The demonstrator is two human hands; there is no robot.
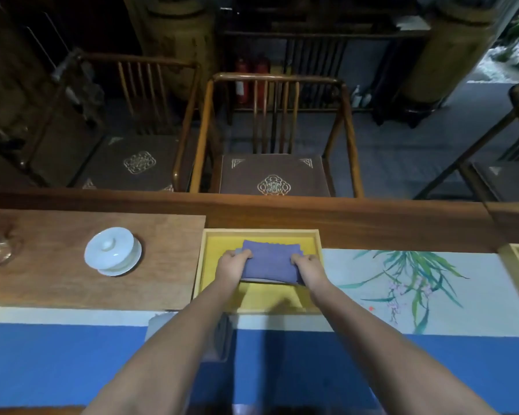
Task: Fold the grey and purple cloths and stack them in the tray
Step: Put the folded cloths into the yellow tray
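Purple cloth being seated in tray

The soft, light purple cloth [268, 262] is being pinched at both short ends by the left hand [233, 262] and right hand [307, 266], toward the tray's [259, 232] far edge.

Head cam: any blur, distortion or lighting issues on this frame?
Head view: soft all over, so the purple cloth weave barely resolves; wide-angle bowing bends the table edge and chairs; background dim, the tray well lit; the forearms throw faint shadows on the tray floor; both hands readable; bright patch at top right, no glare on the lidded cup.
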